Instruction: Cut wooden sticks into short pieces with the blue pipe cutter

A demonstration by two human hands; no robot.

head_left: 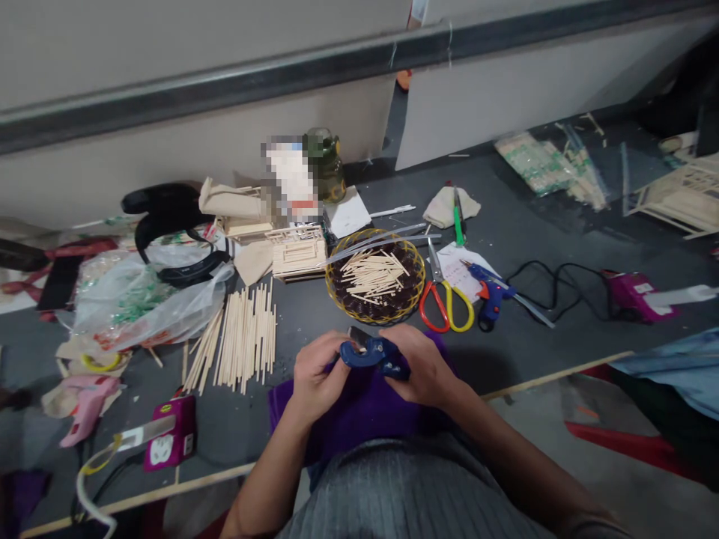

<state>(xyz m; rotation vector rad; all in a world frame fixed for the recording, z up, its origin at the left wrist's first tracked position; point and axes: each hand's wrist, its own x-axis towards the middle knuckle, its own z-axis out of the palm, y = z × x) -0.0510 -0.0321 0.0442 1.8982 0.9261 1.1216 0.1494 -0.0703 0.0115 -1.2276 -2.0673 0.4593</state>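
Observation:
My right hand (419, 363) is wrapped round the handles of a blue pipe cutter (362, 355), held above a purple cloth (359, 415) at the table's near edge. Close to its curved jaw and metal blade, my left hand (323, 374) is closed in a pinch; what lies between those fingers is hidden. Just beyond both hands stands a round woven basket (330, 288) with a yellow rim, holding many short wooden sticks (375, 275). Longer wooden sticks (247, 333) lie in a loose row left of my left hand.
Scissors (448, 303) with red and yellow handles and a blue glue gun (490, 296) lie to the right. A small wooden model (297, 254) stands behind the sticks. Left are a pink glue gun (90, 404), a purple power strip (171, 433) and plastic bags (151, 299).

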